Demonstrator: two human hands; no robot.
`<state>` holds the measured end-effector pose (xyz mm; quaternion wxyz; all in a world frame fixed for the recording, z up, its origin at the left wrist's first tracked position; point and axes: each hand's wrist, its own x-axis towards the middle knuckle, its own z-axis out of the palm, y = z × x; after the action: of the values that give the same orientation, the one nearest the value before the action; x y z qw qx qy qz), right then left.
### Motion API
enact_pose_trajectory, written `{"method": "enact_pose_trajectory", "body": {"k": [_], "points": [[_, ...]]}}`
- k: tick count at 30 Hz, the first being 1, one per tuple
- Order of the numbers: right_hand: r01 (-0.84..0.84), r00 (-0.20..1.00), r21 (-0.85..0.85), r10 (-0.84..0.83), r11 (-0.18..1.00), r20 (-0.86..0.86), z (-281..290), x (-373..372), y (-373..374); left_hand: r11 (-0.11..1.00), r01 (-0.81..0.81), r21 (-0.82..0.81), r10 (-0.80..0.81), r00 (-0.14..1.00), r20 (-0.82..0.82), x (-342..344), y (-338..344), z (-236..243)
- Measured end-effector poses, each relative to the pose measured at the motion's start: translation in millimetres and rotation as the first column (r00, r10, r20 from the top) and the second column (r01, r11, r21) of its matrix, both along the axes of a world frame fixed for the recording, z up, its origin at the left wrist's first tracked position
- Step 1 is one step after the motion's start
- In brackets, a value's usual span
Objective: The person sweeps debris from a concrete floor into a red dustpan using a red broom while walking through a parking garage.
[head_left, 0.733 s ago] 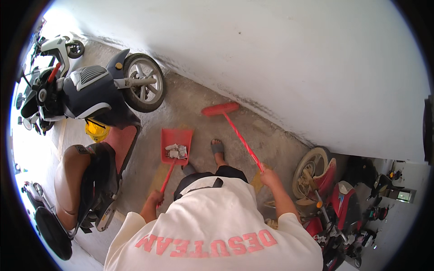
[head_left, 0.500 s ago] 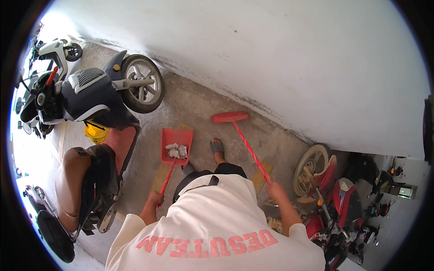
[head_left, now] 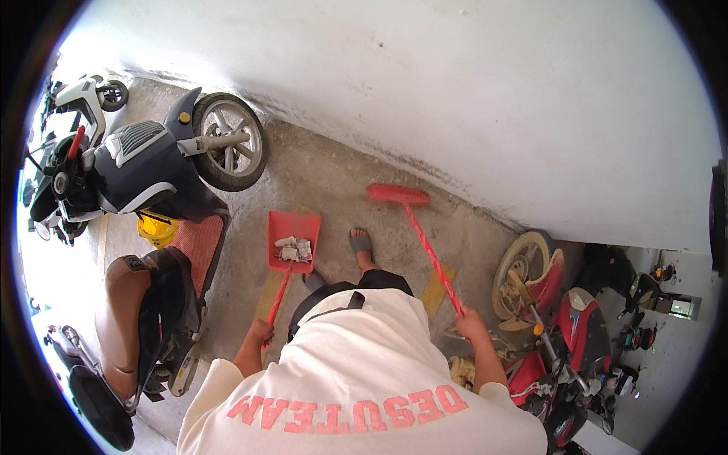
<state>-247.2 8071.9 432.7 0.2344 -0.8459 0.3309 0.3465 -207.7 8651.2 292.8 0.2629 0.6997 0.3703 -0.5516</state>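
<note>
There are two bare hands, a left hand point(head_left: 261, 331) and a right hand point(head_left: 472, 324), one square red dustpan point(head_left: 294, 221) and one red broom with a spiral-striped handle point(head_left: 398, 194). Two grey open-toed slippers point(head_left: 362, 243) show. Crumpled pale paper scraps point(head_left: 293, 249) overlap too much to count.

Left grip point(head_left: 261, 332) holds a dustpan point(head_left: 294, 224), right grip point(head_left: 472, 324) a red broom point(head_left: 400, 195).

Bold pink capitals point(head_left: 334, 418) are running in one curving line across the wearer's cream shirt point(head_left: 364, 341), appearing upside down in the head view. Marks on the scraps point(head_left: 293, 249) lying in the dustpan point(head_left: 283, 222) are showing too small to read.
</note>
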Motion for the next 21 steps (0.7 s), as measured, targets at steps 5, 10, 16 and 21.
{"method": "enact_pose_trajectory", "body": {"k": [5,10,16,21], "points": [[0.191,0.981,0.009,-0.191,0.981,-0.027,-39.0,-0.8,19.1,1.000,-0.027,-0.014,0.026,0.999,-0.038,12.3,3.9,-5.9],[0.347,0.937,0.163,-0.336,0.923,-0.092,16.3,-8.1,46.6,1.000,-0.013,-0.011,0.013,0.999,-0.031,13.9,21.8,-21.5],[0.499,0.864,0.121,-0.504,0.858,0.013,11.0,-25.1,21.9,0.998,0.062,0.017,-0.061,0.998,-0.034,27.1,26.2,-2.1],[0.499,0.864,0.095,-0.503,0.861,0.024,-59.3,-17.7,4.4,0.995,0.096,-0.018,-0.096,0.995,-0.001,25.5,43.2,-15.9]]}}
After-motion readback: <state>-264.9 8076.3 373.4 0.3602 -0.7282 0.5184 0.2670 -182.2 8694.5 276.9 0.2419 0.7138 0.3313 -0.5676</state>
